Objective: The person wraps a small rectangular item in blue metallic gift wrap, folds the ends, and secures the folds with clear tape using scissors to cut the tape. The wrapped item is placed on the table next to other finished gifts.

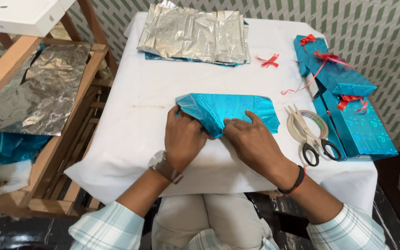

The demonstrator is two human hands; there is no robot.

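Observation:
A box half wrapped in shiny blue paper (237, 109) lies in the middle of the white table (130, 125). My left hand (184, 139) presses on its near left end, where the paper is folded into a point. My right hand (251, 139) rests on the near edge beside it, fingers flat on the paper fold. Both hands touch the parcel. A watch is on my left wrist and a dark band on my right.
Black-handled scissors (309, 134) lie over a tape roll (320, 121) to the right. Wrapped blue parcels with red ribbons (343, 78) stand at the right edge. Silver wrapping sheets (195, 34) are stacked at the back, a red bow (269, 60) nearby. A wooden rack (38, 88) holds foil at left.

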